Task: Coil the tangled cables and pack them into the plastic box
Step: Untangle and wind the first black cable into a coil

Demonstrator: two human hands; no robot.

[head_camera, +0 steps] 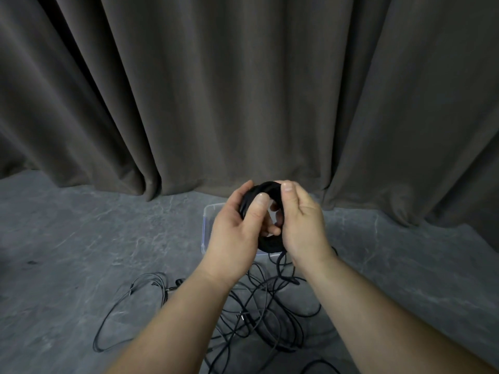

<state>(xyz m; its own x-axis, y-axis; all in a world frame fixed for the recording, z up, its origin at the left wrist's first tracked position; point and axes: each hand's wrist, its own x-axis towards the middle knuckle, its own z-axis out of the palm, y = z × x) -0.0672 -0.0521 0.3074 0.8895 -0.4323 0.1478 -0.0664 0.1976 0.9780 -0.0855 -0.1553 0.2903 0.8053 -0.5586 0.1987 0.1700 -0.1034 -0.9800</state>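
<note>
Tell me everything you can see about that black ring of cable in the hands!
The black coiled cable is thin, rubbery-looking cord wound many times into a thick, neat ring. It is held upright in the air, above the clear plastic box. The left hand grips its left side, thumb pressed on the front; the right hand pinches its top and right side. A loose tail hangs from its bottom toward the tangled cables on the grey floor.
</note>
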